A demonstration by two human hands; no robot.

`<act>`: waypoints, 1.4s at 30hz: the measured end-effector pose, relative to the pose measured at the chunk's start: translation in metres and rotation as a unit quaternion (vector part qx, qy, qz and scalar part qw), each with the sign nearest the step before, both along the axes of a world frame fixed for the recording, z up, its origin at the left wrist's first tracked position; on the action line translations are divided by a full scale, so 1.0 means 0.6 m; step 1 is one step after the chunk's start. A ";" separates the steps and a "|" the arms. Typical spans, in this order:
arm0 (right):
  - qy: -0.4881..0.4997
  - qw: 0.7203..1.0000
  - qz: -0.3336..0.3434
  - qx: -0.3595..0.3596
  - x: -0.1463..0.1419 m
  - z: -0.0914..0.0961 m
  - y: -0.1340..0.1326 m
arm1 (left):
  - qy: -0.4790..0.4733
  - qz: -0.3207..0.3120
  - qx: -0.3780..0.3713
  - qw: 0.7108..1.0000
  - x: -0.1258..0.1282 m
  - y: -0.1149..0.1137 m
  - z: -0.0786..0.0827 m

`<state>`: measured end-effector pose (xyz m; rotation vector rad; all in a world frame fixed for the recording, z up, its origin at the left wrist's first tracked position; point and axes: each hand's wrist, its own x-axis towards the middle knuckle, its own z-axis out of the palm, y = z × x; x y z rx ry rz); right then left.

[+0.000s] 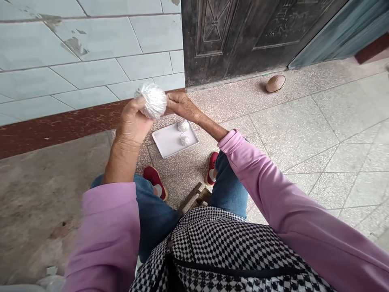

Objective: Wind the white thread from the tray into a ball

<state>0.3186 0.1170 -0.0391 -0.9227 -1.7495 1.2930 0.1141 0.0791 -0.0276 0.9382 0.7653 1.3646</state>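
Observation:
My left hand (132,121) is closed around a white ball of thread (152,100), held up in front of me above the floor. My right hand (181,104) touches the ball's right side with its fingers pinched together; whether it holds a strand I cannot make out. Below the hands a white tray (166,142) lies on the floor with two smaller white thread balls (184,125) (184,140) on it. I sit with pink sleeves, blue jeans and red shoes (155,181).
A pale tiled wall with a brown base runs along the left. A dark carved door stands ahead. A round tan object (275,83) lies by the door sill. A wooden stool edge (195,197) shows between my knees. A checkered bag rests on my lap.

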 end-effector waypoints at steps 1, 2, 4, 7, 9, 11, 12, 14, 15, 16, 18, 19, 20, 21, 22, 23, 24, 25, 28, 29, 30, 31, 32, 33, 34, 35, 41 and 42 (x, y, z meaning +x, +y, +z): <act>-0.012 1.000 -0.001 -0.003 -0.002 0.009 -0.011 | -0.006 0.019 -0.003 1.000 -0.001 0.002 0.000; -0.032 0.999 0.004 -0.009 -0.003 0.019 -0.023 | -0.008 0.038 -0.007 0.999 -0.003 0.004 0.000; -0.074 0.997 0.016 -0.015 -0.006 0.041 -0.047 | 0.001 0.073 -0.015 0.997 -0.008 0.006 0.001; -0.117 0.993 0.028 -0.014 -0.005 0.066 -0.073 | 0.070 0.067 -0.003 0.995 -0.021 0.006 0.006; -0.125 0.992 0.029 -0.006 -0.002 0.074 -0.079 | 0.136 0.033 0.016 0.990 -0.030 0.006 0.010; -0.119 0.992 0.031 0.002 0.003 0.078 -0.079 | 0.188 0.011 0.022 0.982 -0.035 0.007 0.012; -0.110 0.993 0.032 0.008 0.006 0.079 -0.078 | 0.201 0.012 0.018 0.979 -0.035 0.008 0.012; -0.082 0.996 0.034 0.018 0.013 0.081 -0.074 | 0.207 0.033 -0.003 0.978 -0.029 0.008 0.007; -0.066 0.997 0.033 0.020 0.016 0.082 -0.073 | 0.205 0.050 -0.020 0.977 -0.023 0.008 0.004; -0.052 0.998 0.028 0.018 0.020 0.084 -0.071 | 0.201 0.069 -0.038 0.976 -0.017 0.007 0.001; -0.036 0.999 0.008 0.004 0.028 0.086 -0.068 | 0.198 0.083 -0.072 0.974 -0.006 0.001 -0.005; -0.032 0.999 -0.002 -0.002 0.031 0.085 -0.065 | 0.199 0.075 -0.084 0.974 -0.002 -0.002 -0.006; -0.031 0.999 -0.011 -0.003 0.034 0.083 -0.062 | 0.201 0.058 -0.091 0.974 0.000 -0.006 -0.007; -0.031 0.999 -0.017 0.000 0.037 0.080 -0.058 | 0.203 0.034 -0.095 0.974 0.001 -0.011 -0.006; -0.032 0.999 -0.023 0.007 0.040 0.076 -0.053 | 0.205 0.009 -0.097 0.974 0.001 -0.016 -0.005; -0.038 0.999 -0.028 0.015 0.042 0.071 -0.047 | 0.208 -0.017 -0.097 0.973 0.000 -0.020 -0.004; -0.045 0.998 -0.034 0.022 0.045 0.065 -0.040 | 0.210 -0.044 -0.094 0.972 -0.001 -0.024 -0.003; -0.051 0.997 -0.042 0.027 0.047 0.059 -0.032 | 0.210 -0.072 -0.090 0.971 -0.002 -0.027 -0.001; -0.055 0.995 -0.075 0.039 0.052 0.045 -0.008 | 0.185 -0.128 -0.071 0.972 -0.003 -0.032 0.001; -0.052 0.994 -0.086 0.043 0.053 0.042 0.000 | 0.168 -0.134 -0.066 0.974 -0.002 -0.031 0.001; -0.048 0.993 -0.096 0.044 0.053 0.039 0.006 | 0.149 -0.133 -0.061 0.978 -0.002 -0.030 0.001; -0.046 0.993 -0.101 0.041 0.051 0.036 0.011 | 0.128 -0.128 -0.055 0.982 -0.002 -0.028 0.001; -0.045 0.993 -0.103 0.035 0.049 0.033 0.014 | 0.108 -0.120 -0.049 0.986 -0.001 -0.025 0.002; -0.044 0.993 -0.102 0.026 0.045 0.030 0.014 | 0.091 -0.113 -0.043 0.989 -0.001 -0.023 0.002; -0.042 0.994 -0.096 0.015 0.039 0.026 0.013 | 0.076 -0.107 -0.035 0.991 -0.001 -0.021 0.003; -0.039 0.995 -0.089 0.007 0.033 0.022 0.010 | 0.063 -0.101 -0.028 0.993 -0.001 -0.019 0.005; -0.040 0.999 -0.006 0.006 0.005 0.002 -0.010 | 0.025 -0.029 -0.026 0.999 -0.001 -0.017 0.016; -0.051 0.999 0.000 0.012 0.004 0.001 -0.012 | 0.024 -0.015 -0.024 0.999 -0.002 -0.016 0.017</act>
